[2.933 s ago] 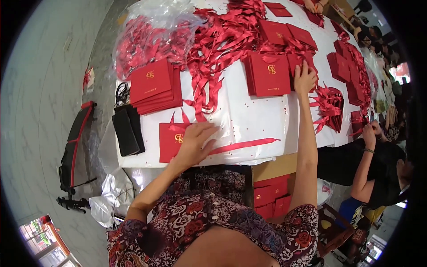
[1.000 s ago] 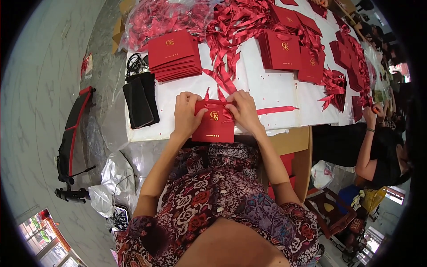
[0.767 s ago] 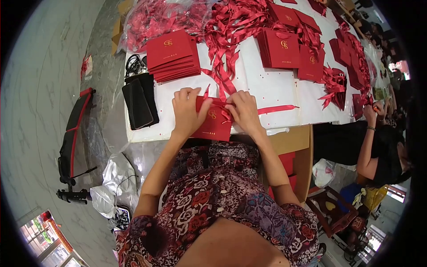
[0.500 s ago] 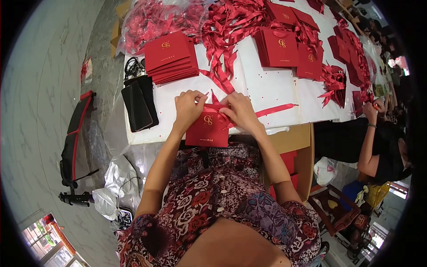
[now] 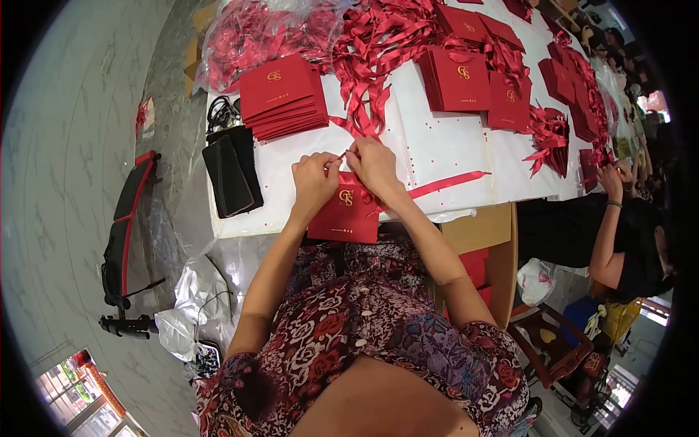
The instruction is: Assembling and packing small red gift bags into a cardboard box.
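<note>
A small red paper bag (image 5: 344, 220) with gold print lies at the table's near edge, its lower part reaching past the edge. Above its top, my left hand (image 5: 314, 182) is closed in a pinch on a thin piece of red ribbon (image 5: 342, 155). My right hand (image 5: 375, 169) pinches at the same ribbon from the other side, fingertips close to the left ones. The bag's top edge is partly covered by my hands. A loose ribbon tail (image 5: 448, 183) stretches to the right across the white table cover.
A stack of red bags (image 5: 280, 95) stands at the back left, beside a black phone-like object (image 5: 228, 176) on dark cloth. Tangled red ribbons (image 5: 364, 62) lie behind my hands. More bags (image 5: 459, 80) sit farther right. A co-worker's hand (image 5: 611, 180) works at the right.
My right hand has moved up and slightly left, away from the bag's top, to pinch the ribbon near my left fingertips. My left hand has shifted slightly right and down.
</note>
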`<state>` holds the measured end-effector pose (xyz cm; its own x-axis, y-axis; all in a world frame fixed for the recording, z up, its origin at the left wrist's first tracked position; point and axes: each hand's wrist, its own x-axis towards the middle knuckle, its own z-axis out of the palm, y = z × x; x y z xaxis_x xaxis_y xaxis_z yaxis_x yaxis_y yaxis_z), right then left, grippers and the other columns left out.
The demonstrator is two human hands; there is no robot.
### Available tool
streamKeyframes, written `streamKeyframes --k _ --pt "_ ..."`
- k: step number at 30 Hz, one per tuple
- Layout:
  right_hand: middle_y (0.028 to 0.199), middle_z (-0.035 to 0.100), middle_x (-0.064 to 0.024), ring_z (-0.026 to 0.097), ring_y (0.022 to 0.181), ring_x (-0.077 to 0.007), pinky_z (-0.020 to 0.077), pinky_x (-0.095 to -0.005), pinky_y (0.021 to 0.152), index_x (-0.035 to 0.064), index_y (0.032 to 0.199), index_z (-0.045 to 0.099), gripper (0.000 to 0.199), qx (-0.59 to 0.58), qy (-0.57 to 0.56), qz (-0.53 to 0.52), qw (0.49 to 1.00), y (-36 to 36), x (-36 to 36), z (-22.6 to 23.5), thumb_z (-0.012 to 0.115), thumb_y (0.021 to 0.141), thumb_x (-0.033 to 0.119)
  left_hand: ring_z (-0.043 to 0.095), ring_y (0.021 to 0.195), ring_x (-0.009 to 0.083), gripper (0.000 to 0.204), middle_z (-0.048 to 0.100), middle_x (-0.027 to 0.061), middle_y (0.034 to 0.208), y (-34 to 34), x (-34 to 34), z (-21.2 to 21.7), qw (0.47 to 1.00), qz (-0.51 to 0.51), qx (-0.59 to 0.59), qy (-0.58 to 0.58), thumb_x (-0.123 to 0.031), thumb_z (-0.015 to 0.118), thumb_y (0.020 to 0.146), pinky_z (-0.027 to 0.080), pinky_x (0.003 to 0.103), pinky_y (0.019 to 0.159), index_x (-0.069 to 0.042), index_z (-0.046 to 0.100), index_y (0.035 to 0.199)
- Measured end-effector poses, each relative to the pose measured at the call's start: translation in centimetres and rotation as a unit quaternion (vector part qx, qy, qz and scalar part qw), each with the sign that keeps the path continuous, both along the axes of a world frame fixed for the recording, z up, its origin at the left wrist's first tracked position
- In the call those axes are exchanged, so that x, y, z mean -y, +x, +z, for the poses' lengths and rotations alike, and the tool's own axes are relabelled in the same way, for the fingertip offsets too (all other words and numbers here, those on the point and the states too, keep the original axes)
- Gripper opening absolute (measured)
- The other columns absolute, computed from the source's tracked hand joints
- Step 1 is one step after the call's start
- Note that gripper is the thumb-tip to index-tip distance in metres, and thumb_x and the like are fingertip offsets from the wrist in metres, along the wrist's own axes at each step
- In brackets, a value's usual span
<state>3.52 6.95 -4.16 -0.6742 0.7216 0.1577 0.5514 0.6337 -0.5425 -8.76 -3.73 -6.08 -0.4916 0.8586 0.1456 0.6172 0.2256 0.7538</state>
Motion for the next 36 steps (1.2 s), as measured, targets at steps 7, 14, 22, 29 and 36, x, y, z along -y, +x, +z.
streamKeyframes --k 7,14,22,29,36 --pt "0.080 0.066 -0.0042 0.059 0.071 -0.0103 0.0489 -0.0259 0.066 -0.0009 0.096 0.065 0.016 -0.237 -0.351 -0.005 0.906 1.7 0.3 -0.9 0.066 0.090 0.014 0.057 0.079 0.0265 0.011 0.067 0.0058 0.078 1.2 -0.3 2.5 0.997 0.001 -0.040 0.065 -0.019 0.069 0.083 0.037 0.040 0.076 -0.010 0.073 0.082" --pt "0.090 0.067 -0.0033 0.062 0.084 -0.0076 0.0498 -0.0212 0.077 -0.0021 0.105 0.064 0.014 -0.267 -0.353 0.026 0.896 2.5 -0.4 0.1 0.060 0.096 0.009 0.058 0.084 0.0261 0.013 0.066 0.0099 0.089 1.8 -0.8 3.9 0.990 -0.022 -0.086 0.109 -0.020 0.073 0.080 0.039 0.042 0.082 -0.009 0.074 0.087" --pt "0.085 0.067 -0.0026 0.063 0.073 -0.0068 0.0483 -0.0190 0.066 -0.0007 0.106 0.065 0.018 -0.389 -0.420 -0.107 0.813 3.9 -2.1 3.4 0.058 0.099 0.014 0.065 0.097 0.0231 0.058 0.065 0.0137 0.113 -1.7 2.5 4.4 0.967 -0.033 0.247 0.054 -0.016 0.075 0.085 0.053 0.035 0.084 0.000 0.048 0.134" --pt "0.082 0.067 -0.0005 0.055 0.064 -0.0019 0.0373 -0.0153 0.054 0.0039 0.107 0.065 0.018 -0.424 -0.481 -0.174 0.747 3.3 -1.5 2.3 0.059 0.099 0.019 0.064 0.097 0.0141 0.033 0.067 0.0090 0.110 2.0 4.1 4.4 0.900 -0.048 0.428 0.070 -0.008 0.072 0.088 0.052 0.029 0.084 0.003 0.060 0.116" --pt "0.084 0.065 0.0022 0.056 0.074 -0.0075 0.0435 -0.0239 0.071 0.0054 0.107 0.067 0.022 -0.414 -0.460 -0.238 0.749 4.7 -4.7 1.2 0.060 0.097 0.023 0.063 0.094 0.0140 0.027 0.068 0.0090 0.104 5.3 6.7 5.3 0.922 -0.025 0.370 0.115 -0.010 0.064 0.094 0.051 0.029 0.082 0.005 0.058 0.116"
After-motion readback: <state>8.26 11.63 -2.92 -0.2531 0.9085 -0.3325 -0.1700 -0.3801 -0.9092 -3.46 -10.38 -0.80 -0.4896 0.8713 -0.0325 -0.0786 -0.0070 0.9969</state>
